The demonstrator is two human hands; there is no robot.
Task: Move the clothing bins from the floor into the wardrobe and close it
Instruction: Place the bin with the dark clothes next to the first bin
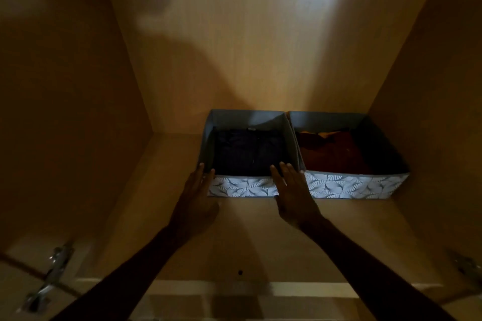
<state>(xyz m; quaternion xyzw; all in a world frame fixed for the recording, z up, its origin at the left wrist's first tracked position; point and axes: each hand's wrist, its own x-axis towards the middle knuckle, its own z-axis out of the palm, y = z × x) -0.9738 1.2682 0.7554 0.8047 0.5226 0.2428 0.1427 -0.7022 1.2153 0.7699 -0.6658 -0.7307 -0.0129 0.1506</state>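
Fabric bin (243, 186): left hand (194, 198) and right hand (294, 198) press its front corners, fingers (288, 171) straight, gripping nothing. Push evenly, keeping it square beside the other bin (349, 186).

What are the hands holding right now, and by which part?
Nothing is gripped. Both hands are open, fingers straight, against the front of the dark-clothes bin: left hand at its left corner, right hand at its right corner.

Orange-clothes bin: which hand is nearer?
Right. Right hand: beside the orange-clothes bin's front left corner. Left hand: at the dark-clothes bin's left corner.
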